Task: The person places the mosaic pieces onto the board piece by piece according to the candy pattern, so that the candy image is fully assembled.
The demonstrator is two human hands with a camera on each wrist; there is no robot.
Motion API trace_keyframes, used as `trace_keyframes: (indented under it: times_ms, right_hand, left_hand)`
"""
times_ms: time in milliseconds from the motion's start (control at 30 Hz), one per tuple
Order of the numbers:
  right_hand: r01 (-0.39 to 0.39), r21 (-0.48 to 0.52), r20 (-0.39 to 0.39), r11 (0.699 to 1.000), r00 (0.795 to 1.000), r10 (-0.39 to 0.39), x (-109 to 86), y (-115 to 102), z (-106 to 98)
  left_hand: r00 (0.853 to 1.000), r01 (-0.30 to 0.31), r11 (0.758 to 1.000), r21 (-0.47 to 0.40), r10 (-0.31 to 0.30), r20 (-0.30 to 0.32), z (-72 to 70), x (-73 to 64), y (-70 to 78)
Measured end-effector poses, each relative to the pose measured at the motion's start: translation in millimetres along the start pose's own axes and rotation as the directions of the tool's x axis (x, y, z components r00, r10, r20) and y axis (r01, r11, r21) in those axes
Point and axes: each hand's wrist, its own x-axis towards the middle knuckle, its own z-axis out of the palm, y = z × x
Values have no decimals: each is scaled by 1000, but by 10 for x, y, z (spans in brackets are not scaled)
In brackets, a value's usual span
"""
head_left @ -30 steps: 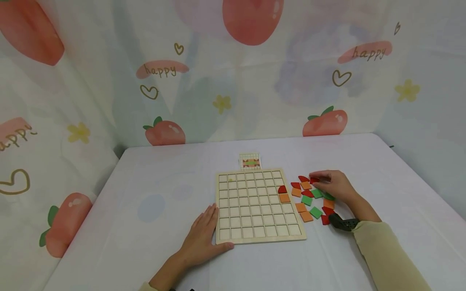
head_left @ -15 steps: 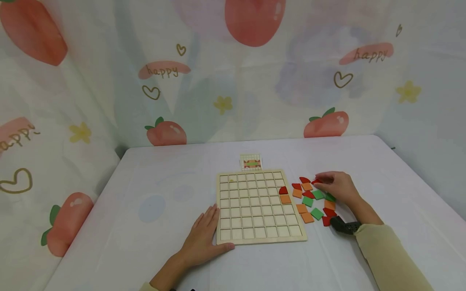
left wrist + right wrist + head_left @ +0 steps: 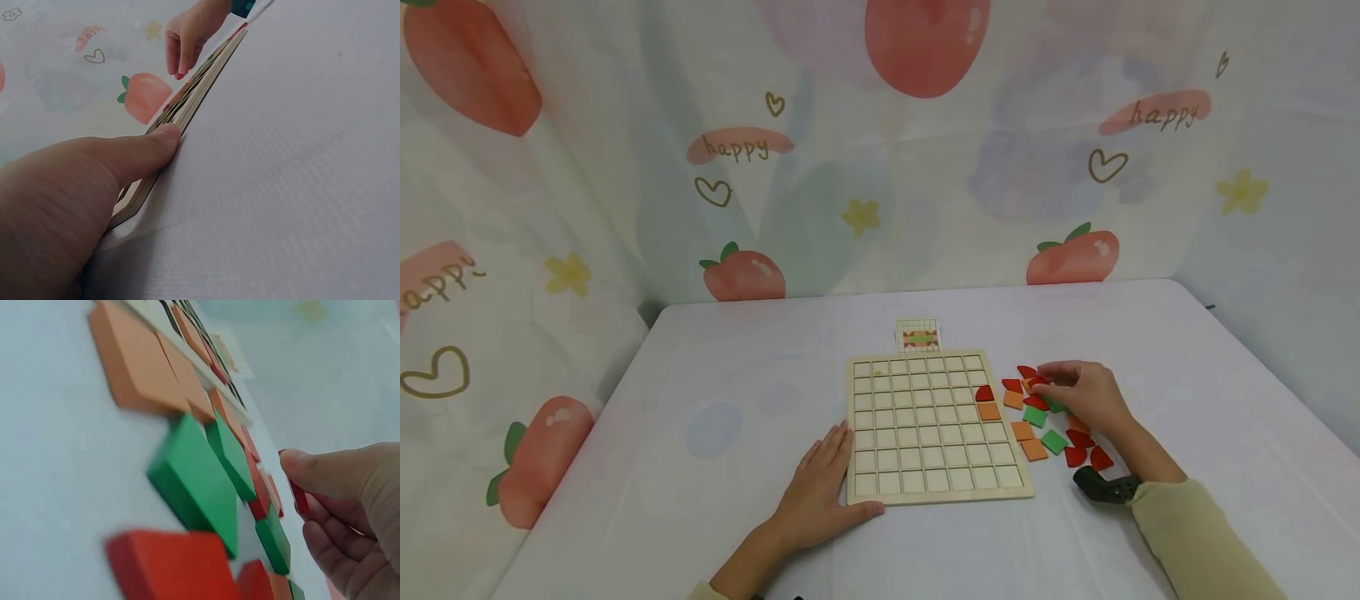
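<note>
A red piece (image 3: 301,500) is pinched between the thumb and fingertips of our right hand (image 3: 1092,398), over the far end of the loose pieces to the right of the board (image 3: 910,436). From the right wrist we see it nearly edge-on; whether it touches the pieces below, we cannot tell. Our left hand (image 3: 822,483) grips nothing: its fingers lie straight along the board's left edge, and its thumb, held apart from them, rests on the near edge beside the corner.

On the board we see two pieces in the rightmost column: a red tile with a curved side (image 3: 984,393) in the third row from the far edge, and an orange square (image 3: 988,412) in the row just nearer to us. Among the loose pieces on the table (image 3: 737,500) we find orange squares (image 3: 1034,450), green squares (image 3: 1054,442) and red curved tiles (image 3: 1101,458), some of them partly hidden by our right hand. Just past the board's far edge lies a small card (image 3: 917,337) printed with a grid and a red, orange and green pattern.
</note>
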Motion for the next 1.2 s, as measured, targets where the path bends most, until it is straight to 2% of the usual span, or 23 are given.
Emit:
trace_keyframes:
  times_ms: [400,633,833,1067,1200]
  right_hand:
    - [42,64,-7,997,999,-42,-198,-181,123]
    - [107,118,-8,987,994,-107,-307,-264,210]
    - [105,115,-40,988,994,-101,-385,-323,280]
    - [72,149,-26,986,997,-69,-469,-367,344]
    - [79,127,-33,989,997,-76,-494,-366,363]
  left_hand:
    - [1000,9,1000,-26,-9,-9,5,0,1]
    - [1000,17,999,-37,-18,-15,9,7,0]
    - [1000,12,1000,-27,-13,-20,12,11,-11]
    - [1000,10,1000,-25,-10,-12,10,3,-11]
    - [1000,7,1000,-23,-7,-13,16,3,-8]
